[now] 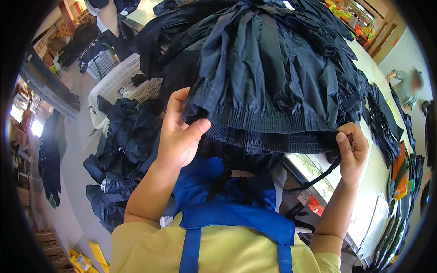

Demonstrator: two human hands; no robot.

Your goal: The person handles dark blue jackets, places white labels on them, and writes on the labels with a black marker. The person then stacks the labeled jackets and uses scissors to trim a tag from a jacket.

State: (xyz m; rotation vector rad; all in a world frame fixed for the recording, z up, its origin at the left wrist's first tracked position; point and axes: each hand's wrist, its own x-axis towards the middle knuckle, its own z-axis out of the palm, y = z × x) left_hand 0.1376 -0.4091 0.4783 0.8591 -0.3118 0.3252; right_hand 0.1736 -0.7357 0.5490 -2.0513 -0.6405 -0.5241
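A dark navy garment with a gathered elastic waistband (273, 122) is stretched out before me, its shiny cloth running away over the table. My left hand (178, 132) grips the left end of the waistband, thumb on the near side and fingers behind. At the other end, my right hand (353, 152) pinches the band between thumb and curled fingers. From beside the right hand a dark cord (323, 175) hangs down toward the table edge. The band's opening faces me, so its inner edge shows. Whether the garment is trousers or a skirt, I cannot tell.
Dark garments lie heaped at my left (129, 132), by a white plastic basket (101, 93). The light table (371, 159) runs along the right, with folded dark garments (382, 123) and an orange package (400, 170). A person (407, 88) stands at the far right.
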